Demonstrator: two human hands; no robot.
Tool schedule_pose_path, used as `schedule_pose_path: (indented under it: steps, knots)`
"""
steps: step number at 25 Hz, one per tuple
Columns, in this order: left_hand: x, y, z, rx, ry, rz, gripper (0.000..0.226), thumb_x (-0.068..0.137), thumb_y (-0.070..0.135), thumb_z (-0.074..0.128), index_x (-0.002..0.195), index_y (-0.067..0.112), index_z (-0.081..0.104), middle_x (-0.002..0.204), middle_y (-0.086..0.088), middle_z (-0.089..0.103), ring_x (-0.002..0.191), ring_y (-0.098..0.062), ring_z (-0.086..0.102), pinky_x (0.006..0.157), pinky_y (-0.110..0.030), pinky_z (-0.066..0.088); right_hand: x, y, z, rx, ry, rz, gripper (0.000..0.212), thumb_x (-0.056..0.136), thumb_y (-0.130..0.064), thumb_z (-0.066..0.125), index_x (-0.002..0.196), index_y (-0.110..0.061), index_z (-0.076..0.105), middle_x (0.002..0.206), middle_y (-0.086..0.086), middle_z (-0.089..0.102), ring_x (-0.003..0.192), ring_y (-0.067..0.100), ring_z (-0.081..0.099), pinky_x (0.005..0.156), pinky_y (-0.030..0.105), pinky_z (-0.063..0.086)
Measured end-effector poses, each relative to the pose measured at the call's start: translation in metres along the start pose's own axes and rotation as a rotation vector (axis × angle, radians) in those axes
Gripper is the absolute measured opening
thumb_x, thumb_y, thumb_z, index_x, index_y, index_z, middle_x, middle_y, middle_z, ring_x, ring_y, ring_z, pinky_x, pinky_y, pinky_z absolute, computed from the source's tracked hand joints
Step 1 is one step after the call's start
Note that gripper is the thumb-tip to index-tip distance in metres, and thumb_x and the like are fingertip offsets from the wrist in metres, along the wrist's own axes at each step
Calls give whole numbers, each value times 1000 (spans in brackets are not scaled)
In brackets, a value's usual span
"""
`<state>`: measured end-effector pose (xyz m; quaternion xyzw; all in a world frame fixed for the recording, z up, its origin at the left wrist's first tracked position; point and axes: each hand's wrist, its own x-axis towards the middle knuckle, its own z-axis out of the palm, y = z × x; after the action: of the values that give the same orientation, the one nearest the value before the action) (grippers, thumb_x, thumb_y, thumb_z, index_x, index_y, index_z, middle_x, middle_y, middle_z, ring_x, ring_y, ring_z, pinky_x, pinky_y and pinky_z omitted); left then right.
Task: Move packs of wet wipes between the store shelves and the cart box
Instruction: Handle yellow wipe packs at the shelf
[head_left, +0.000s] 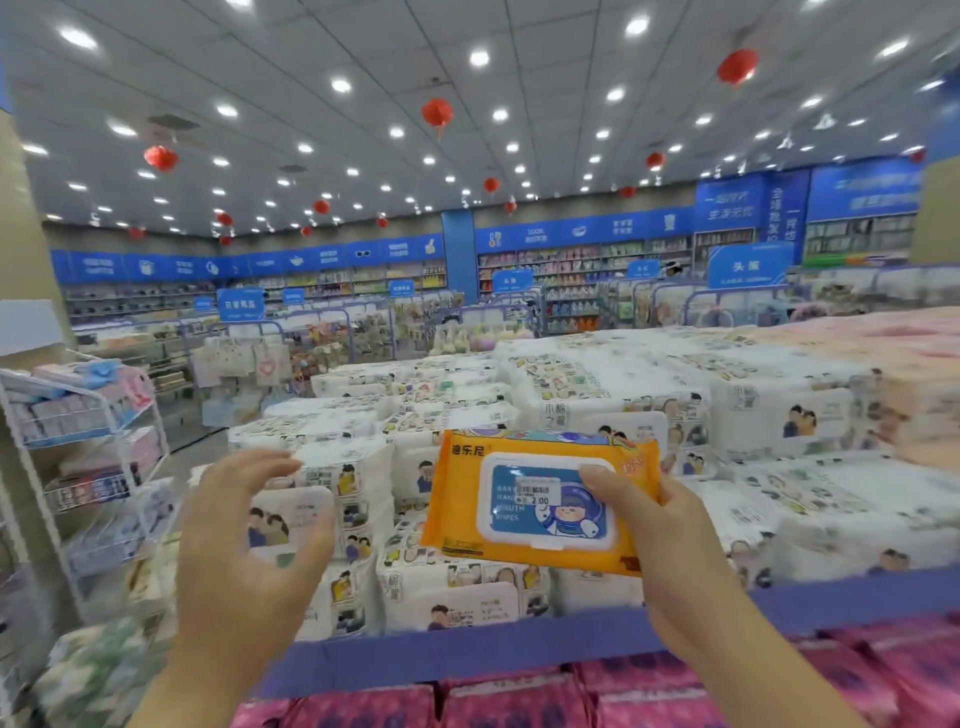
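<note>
Right hand (670, 540) clamped on the right end of an orange wet-wipes pack (535, 501), thumb on its white lid, held up above stacked white packs (597, 395) on the blue-edged shelf (467, 652). Left hand (244, 540) empty, fingers spread, near left.

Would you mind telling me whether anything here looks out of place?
Only the orange pack in the right hand: it is tilted, held above white packs of a different design. The left hand is open and empty.
</note>
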<state>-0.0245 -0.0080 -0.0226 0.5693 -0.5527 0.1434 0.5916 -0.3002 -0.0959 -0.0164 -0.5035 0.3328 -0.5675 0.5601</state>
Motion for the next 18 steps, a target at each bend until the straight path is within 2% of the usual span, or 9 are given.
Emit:
schedule_pose_path:
  steps: [1,3,5,6,8,10,12,15,18]
  knots:
    - [-4,17,17,-127,-82,-20,40,76,54,62,113,39,57,115,19,58,110,-5,60,98,-27,47,-1,1,-6,7,8,-4,44,67,-34,77,104,-12,72,90,12,79,82,32,77,81,48,60]
    - [-6,48,54,-392,-242,-166,54,69,61,66,119,42,57,120,21,62,109,2,63,90,-25,51,-4,1,-21,19,21,-16,49,64,-34,82,105,-11,72,92,12,79,84,32,77,79,46,61]
    - [-7,79,85,-542,-420,-272,70,60,66,74,123,41,56,117,22,66,100,8,67,74,-21,55,-10,1,-43,19,48,-52,47,65,-31,88,104,-11,73,93,12,79,84,33,76,77,46,61]
    - [-11,93,97,-592,-514,-312,74,54,69,77,119,39,58,111,20,71,92,7,71,66,-21,57,-15,0,-56,11,62,-73,45,66,-33,84,104,-12,73,94,12,79,84,33,76,76,47,62]
    - [-26,124,121,-630,-639,-399,74,50,73,83,110,35,63,97,10,79,81,-9,77,62,-31,59,-29,-4,-86,0,65,-94,42,69,-33,80,105,-13,73,96,12,79,86,33,76,77,47,62]
    - [-49,152,143,-651,-668,-426,63,59,62,87,109,33,62,89,11,80,74,-11,78,57,-27,58,-42,-6,-119,-40,65,-100,44,71,-34,81,109,-16,71,101,10,78,91,31,76,81,47,62]
    - [-74,183,163,-660,-663,-443,54,59,46,78,108,31,60,83,17,78,67,-6,75,51,-18,54,-55,-9,-155,-88,53,-81,55,70,-40,80,119,-19,67,110,8,76,99,30,74,90,52,58]
    - [-107,242,194,-653,-725,-418,39,68,38,76,101,29,57,70,29,72,59,6,69,47,-12,48,-79,-24,-225,-118,28,-74,63,76,-43,74,132,-18,58,122,6,72,110,29,71,99,54,53]
    - [-146,304,236,-691,-777,-404,48,64,41,78,106,30,59,80,23,76,66,0,73,50,-11,52,-108,-48,-307,-142,25,-66,69,76,-47,74,136,-19,54,124,5,72,111,27,70,98,50,54]
